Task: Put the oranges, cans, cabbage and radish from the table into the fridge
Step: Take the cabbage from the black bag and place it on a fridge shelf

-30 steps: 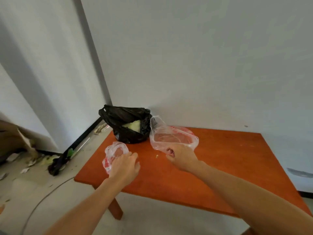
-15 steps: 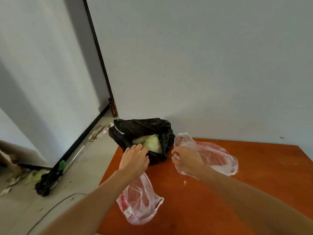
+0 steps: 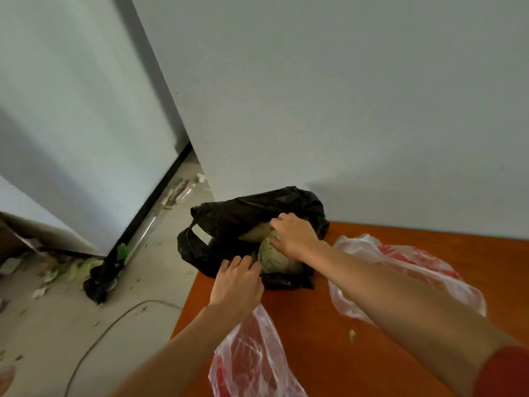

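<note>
Our right hand (image 3: 294, 234) grips the cabbage (image 3: 276, 257) from the far side; our left hand (image 3: 237, 282), maybe touching, curls on its near-left, inside the black bag (image 3: 243, 213).

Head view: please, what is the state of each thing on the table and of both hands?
black bag: open, on table corner
cabbage: inside black bag, partly showing
left hand: at bag's near edge, fingers on the plastic
right hand: fingers on cabbage
near clear bag: flat, crumpled
far clear bag: flat, under right forearm
</note>
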`<action>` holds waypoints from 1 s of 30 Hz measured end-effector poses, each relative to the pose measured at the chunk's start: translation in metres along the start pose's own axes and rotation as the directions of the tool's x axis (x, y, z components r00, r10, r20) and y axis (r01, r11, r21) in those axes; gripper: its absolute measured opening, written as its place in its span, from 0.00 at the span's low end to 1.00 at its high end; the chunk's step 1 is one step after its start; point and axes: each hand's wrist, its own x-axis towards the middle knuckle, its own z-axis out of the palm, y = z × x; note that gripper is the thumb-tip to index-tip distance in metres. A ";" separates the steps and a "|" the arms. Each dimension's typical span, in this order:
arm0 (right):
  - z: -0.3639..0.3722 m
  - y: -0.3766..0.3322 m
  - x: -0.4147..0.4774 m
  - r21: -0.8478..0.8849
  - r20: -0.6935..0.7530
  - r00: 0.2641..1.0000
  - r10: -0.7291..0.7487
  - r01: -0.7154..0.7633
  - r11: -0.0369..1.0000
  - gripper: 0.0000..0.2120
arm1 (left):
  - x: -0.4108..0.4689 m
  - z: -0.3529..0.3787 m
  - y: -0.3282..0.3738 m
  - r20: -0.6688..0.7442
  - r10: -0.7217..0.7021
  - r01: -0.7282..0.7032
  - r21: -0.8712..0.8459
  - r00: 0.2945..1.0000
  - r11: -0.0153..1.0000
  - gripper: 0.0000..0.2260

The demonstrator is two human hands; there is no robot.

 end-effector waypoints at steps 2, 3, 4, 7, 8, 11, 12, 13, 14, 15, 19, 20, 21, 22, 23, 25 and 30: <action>0.016 0.005 0.036 -0.008 0.063 0.998 -0.010 0.011 1.000 0.17 | 0.009 0.010 -0.005 0.052 -0.005 0.004 0.009 0.999 1.000 0.14; 0.025 0.007 0.052 -0.015 0.096 0.995 -0.003 0.005 1.000 0.18 | 0.013 0.016 -0.008 0.075 -0.011 0.010 0.016 0.997 1.000 0.14; 0.035 0.009 0.065 -0.021 0.125 0.992 0.018 -0.015 1.000 0.19 | 0.016 0.021 -0.011 0.095 -0.023 0.021 0.019 0.995 1.000 0.14; 0.063 0.016 0.085 0.009 0.276 0.956 0.099 -0.105 0.994 0.25 | 0.018 0.036 -0.018 0.152 -0.058 0.058 0.002 0.987 0.998 0.14; 0.072 0.018 0.087 0.025 0.330 0.936 0.120 -0.136 0.990 0.28 | 0.018 0.041 -0.020 0.169 -0.062 0.064 -0.007 0.984 0.998 0.14; 0.083 0.022 0.081 0.009 0.413 0.903 0.120 -0.136 0.991 0.33 | 0.022 0.049 -0.025 0.184 -0.064 0.076 -0.062 0.981 0.995 0.14; 0.085 0.022 0.075 -0.015 0.400 0.911 0.098 -0.101 0.995 0.33 | 0.023 0.052 -0.026 0.175 -0.061 0.077 -0.085 0.983 0.993 0.14; 0.085 0.023 0.066 -0.033 0.372 0.926 0.067 -0.059 0.998 0.31 | 0.025 0.053 -0.026 0.166 -0.058 0.077 -0.110 0.984 0.991 0.14; 0.085 0.023 0.055 -0.046 0.328 0.944 0.025 -0.010 0.999 0.30 | 0.026 0.054 -0.026 0.154 -0.049 0.071 -0.138 0.987 0.988 0.16; 0.086 0.025 0.043 -0.050 0.277 0.961 -0.023 0.039 0.998 0.28 | 0.028 0.053 -0.025 0.139 -0.034 0.057 -0.166 0.990 0.984 0.19; 0.093 0.028 -0.006 -0.071 0.113 0.976 -0.188 0.197 0.978 0.26 | 0.036 0.048 -0.015 0.032 0.048 -0.040 -0.227 0.998 0.973 0.22; 0.093 0.029 -0.017 -0.077 0.103 0.976 -0.190 0.199 0.977 0.26 | 0.039 0.045 -0.012 0.002 0.062 -0.060 -0.235 0.998 0.970 0.21; 0.093 0.030 -0.028 -0.089 0.089 0.980 -0.180 0.187 0.978 0.27 | 0.043 0.042 -0.010 -0.025 0.075 -0.079 -0.241 0.997 0.967 0.20; 0.092 0.030 -0.040 -0.097 0.089 0.984 -0.155 0.164 0.982 0.27 | 0.047 0.039 -0.008 -0.048 0.086 -0.095 -0.251 0.995 0.963 0.19; 0.091 0.032 -0.053 -0.103 0.069 0.989 -0.134 0.141 0.985 0.28 | 0.051 0.035 -0.006 -0.057 0.092 -0.104 -0.266 0.994 0.958 0.17; 0.090 0.036 -0.083 -0.090 0.074 0.995 -0.075 0.081 0.993 0.30 | 0.059 0.031 -0.005 -0.056 0.100 -0.112 -0.301 0.993 0.947 0.14; 0.082 0.052 -0.156 0.139 0.038 0.971 0.238 -0.241 0.961 0.43 | 0.066 0.035 0.004 -0.023 0.188 -0.186 -0.318 0.982 0.930 0.12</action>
